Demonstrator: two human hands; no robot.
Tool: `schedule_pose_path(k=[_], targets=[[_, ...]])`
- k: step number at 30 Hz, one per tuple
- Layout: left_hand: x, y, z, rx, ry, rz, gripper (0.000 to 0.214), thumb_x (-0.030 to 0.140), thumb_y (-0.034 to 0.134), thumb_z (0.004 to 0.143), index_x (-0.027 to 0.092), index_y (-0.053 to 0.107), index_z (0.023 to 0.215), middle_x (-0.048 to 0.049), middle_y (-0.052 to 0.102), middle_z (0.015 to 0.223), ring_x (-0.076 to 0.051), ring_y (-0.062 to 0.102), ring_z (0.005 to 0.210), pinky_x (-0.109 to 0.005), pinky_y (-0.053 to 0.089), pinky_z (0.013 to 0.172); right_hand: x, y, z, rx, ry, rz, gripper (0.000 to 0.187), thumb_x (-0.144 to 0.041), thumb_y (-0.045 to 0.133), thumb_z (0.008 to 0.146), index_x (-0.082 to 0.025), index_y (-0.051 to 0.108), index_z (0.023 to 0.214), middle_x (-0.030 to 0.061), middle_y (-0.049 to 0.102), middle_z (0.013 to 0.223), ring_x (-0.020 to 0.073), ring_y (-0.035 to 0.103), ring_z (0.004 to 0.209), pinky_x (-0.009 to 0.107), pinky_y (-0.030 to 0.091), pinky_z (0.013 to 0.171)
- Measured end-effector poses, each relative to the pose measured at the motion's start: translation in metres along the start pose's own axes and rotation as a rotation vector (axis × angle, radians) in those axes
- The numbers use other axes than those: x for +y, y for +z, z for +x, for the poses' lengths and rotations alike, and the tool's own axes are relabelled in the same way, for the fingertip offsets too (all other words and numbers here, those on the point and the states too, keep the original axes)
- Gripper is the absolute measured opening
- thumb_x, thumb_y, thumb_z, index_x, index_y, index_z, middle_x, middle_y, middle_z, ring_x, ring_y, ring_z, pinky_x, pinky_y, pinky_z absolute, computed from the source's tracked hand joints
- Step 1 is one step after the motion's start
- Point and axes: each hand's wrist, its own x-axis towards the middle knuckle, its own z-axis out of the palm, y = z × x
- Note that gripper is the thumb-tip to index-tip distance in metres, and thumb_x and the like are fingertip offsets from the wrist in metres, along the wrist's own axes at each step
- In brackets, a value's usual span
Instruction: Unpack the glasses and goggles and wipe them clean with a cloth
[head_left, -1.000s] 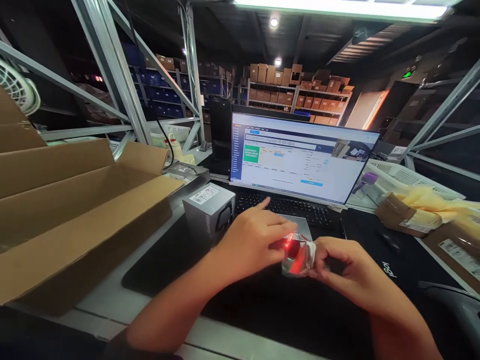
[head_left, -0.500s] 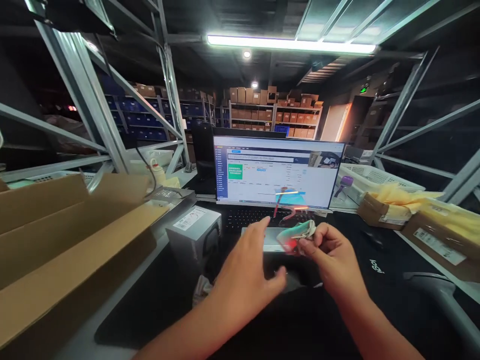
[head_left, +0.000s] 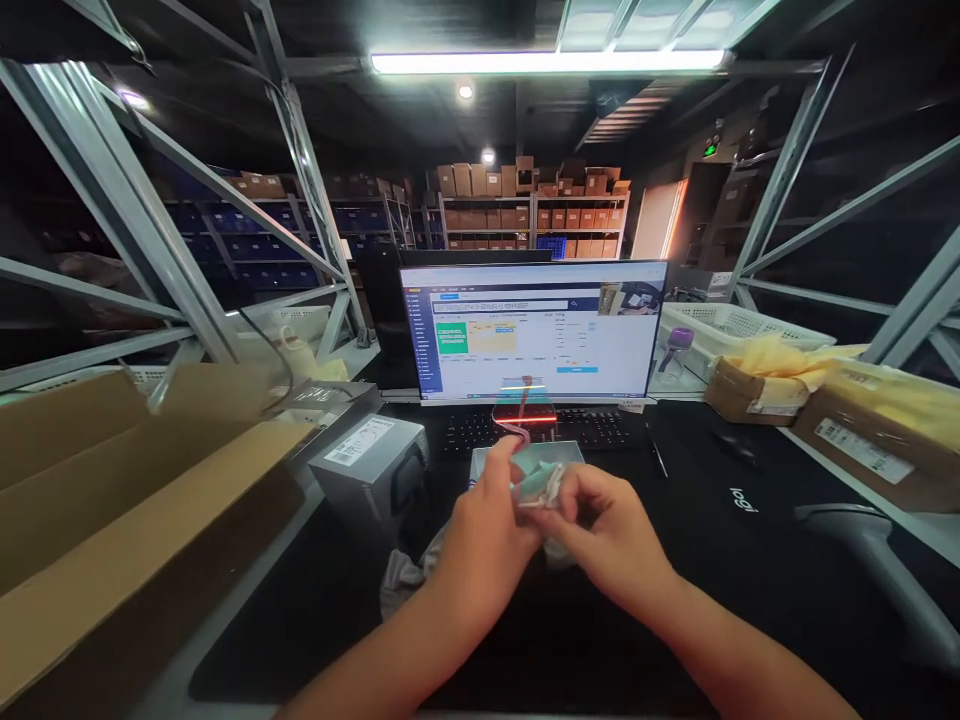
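Note:
Both my hands meet over the black desk mat [head_left: 675, 600] in front of the keyboard [head_left: 540, 428]. My left hand [head_left: 487, 535] and my right hand [head_left: 600, 535] are closed together on a small packet [head_left: 536, 482] in clear crinkly plastic with a pale teal item inside. A red scanner light [head_left: 525, 412] falls on the keyboard just beyond the packet. Under the packet lies a flat grey pad [head_left: 480, 462]. A crumpled piece of clear wrap [head_left: 405, 578] lies on the mat beside my left wrist.
A monitor [head_left: 532, 330] with a software page stands behind the keyboard. A grey boxed product [head_left: 367, 465] sits left of my hands, next to a large open cardboard box [head_left: 127, 500]. Brown parcels with yellow filler [head_left: 825, 400] lie right; a handheld scanner [head_left: 862, 540] rests near the right edge.
My left hand came back up from the mat and joined the right on the packet. The packet moved left and lower toward me. The red light no longer falls on it.

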Motion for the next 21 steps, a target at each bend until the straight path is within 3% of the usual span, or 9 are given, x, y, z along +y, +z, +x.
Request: schedule_pose_path(k=[3,6,11,14,17,21], targets=[[-0.002,-0.002,0.004,0.039,0.043,0.003,0.072,0.011,0.074,0.069,0.027,0.049,0.133,0.0035,0.069,0.084,-0.017,0.070,0.066,-0.025,0.052,0.060,0.001,-0.003,0.000,-0.051,-0.091,-0.097,0.026,-0.010,0.065,0.074,-0.018,0.047,0.058,-0.0058,0.053,0.056,0.0082,0.045,0.055,0.020,0.033,0.054],[-0.004,-0.002,0.006,0.049,0.145,0.044,0.074,0.008,0.077,0.065,0.028,0.051,0.132,0.0049,0.070,0.084,-0.015,0.068,0.062,-0.023,0.051,0.058,0.002,-0.004,0.000,0.038,-0.036,-0.075,0.030,-0.012,0.072,0.069,-0.018,0.047,0.053,-0.0057,0.050,0.052,0.0079,0.042,0.052,0.021,0.030,0.051],[-0.009,-0.003,0.006,0.010,0.462,0.187,0.080,-0.001,0.078,0.060,0.028,0.052,0.130,0.0043,0.074,0.089,-0.016,0.071,0.064,-0.023,0.054,0.060,0.004,-0.017,0.011,0.074,0.290,0.431,0.047,-0.028,0.088,0.061,-0.020,0.043,0.055,-0.0055,0.052,0.049,0.0086,0.046,0.044,0.020,0.037,0.043],[-0.015,-0.002,0.007,-0.034,0.611,0.249,0.084,-0.004,0.078,0.058,0.028,0.051,0.131,0.0017,0.075,0.095,-0.020,0.074,0.074,-0.025,0.056,0.063,0.006,-0.029,0.020,0.135,0.407,0.651,0.055,-0.033,0.092,0.056,-0.022,0.038,0.058,-0.0059,0.054,0.048,0.0106,0.047,0.039,0.023,0.042,0.036],[-0.018,0.000,0.007,-0.066,0.593,0.216,0.084,-0.004,0.076,0.061,0.028,0.051,0.134,0.0025,0.075,0.094,-0.017,0.074,0.071,-0.024,0.056,0.062,0.009,-0.038,0.027,0.145,0.417,0.677,0.056,-0.035,0.092,0.058,-0.023,0.038,0.059,-0.0053,0.056,0.049,0.0129,0.049,0.038,0.028,0.047,0.034],[-0.014,0.003,0.007,-0.056,0.402,0.119,0.078,-0.006,0.072,0.064,0.031,0.055,0.130,0.0091,0.072,0.081,-0.011,0.071,0.061,-0.019,0.053,0.061,0.009,-0.038,0.028,0.105,0.314,0.506,0.047,-0.039,0.087,0.068,-0.022,0.043,0.065,-0.0056,0.055,0.050,0.0124,0.049,0.038,0.025,0.043,0.037]])
